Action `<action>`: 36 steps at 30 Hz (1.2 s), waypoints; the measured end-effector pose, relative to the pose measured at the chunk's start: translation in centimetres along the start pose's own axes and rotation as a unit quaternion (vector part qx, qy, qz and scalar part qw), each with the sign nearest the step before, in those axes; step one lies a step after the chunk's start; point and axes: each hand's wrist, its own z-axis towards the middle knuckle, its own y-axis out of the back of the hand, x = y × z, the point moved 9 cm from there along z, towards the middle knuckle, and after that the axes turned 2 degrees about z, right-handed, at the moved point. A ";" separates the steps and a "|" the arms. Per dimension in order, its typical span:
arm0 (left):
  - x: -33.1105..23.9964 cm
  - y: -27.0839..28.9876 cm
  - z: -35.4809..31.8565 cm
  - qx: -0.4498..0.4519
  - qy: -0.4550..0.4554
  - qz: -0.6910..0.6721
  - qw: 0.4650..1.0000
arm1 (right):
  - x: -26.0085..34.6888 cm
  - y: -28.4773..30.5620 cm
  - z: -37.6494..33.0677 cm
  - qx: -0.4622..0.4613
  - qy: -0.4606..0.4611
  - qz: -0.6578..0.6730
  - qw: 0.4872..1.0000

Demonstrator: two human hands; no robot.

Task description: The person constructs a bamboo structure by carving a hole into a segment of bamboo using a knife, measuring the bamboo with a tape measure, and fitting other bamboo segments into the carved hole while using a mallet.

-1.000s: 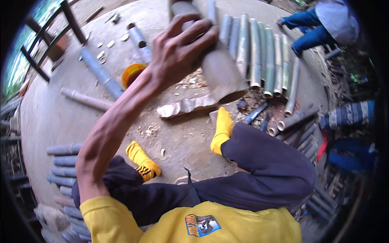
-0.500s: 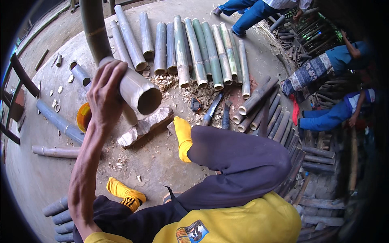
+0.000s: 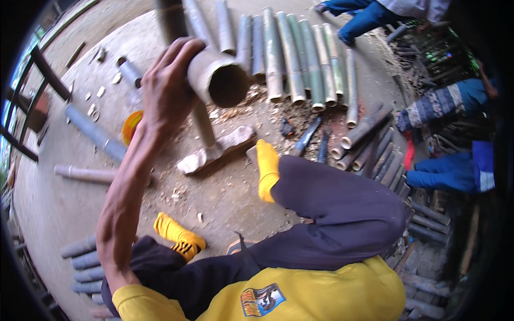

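My left hand point(image 3: 172, 80) is closed around a thick bamboo tube point(image 3: 206, 75), with its open, dark end facing me. The rest of the tube point(image 3: 170, 21) runs up past the frame's top edge. Below it, a slimmer bamboo piece point(image 3: 202, 125) slants down to a pale, rough-hewn block point(image 3: 235, 143) on the floor; its upper end is hidden behind the tube. My right hand is out of view. To the right of the block lie a wide-bladed knife point(image 3: 307, 135), a dark-handled tool point(image 3: 323, 147) and a small black-and-orange object point(image 3: 287, 127).
A row of bamboo tubes point(image 3: 297, 59) lies ahead among shavings. More tubes are piled at right point(image 3: 369, 128) and lower left point(image 3: 88, 262). A yellow-orange round container point(image 3: 131, 127) sits left of my arm. Several people point(image 3: 356, 16) are at the right and far edge.
My left hand has raised the tube's open end away from the block. The slimmer piece's lower end has shifted right along the block. The whole view has shifted, moving the scene rightward.
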 end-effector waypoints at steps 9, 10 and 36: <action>2.0 -1.9 -1.9 0.102 0.093 -0.045 0.989 | -0.9 -0.7 -0.7 -0.012 -0.014 0.029 0.999; 2.2 -3.2 -3.4 0.114 0.109 -0.058 0.986 | -0.8 -0.3 -0.7 -0.014 -0.014 0.021 1.000; 1.8 -13.6 -17.1 -0.031 0.328 -0.170 0.929 | 3.2 4.3 0.8 -0.043 0.047 0.075 0.995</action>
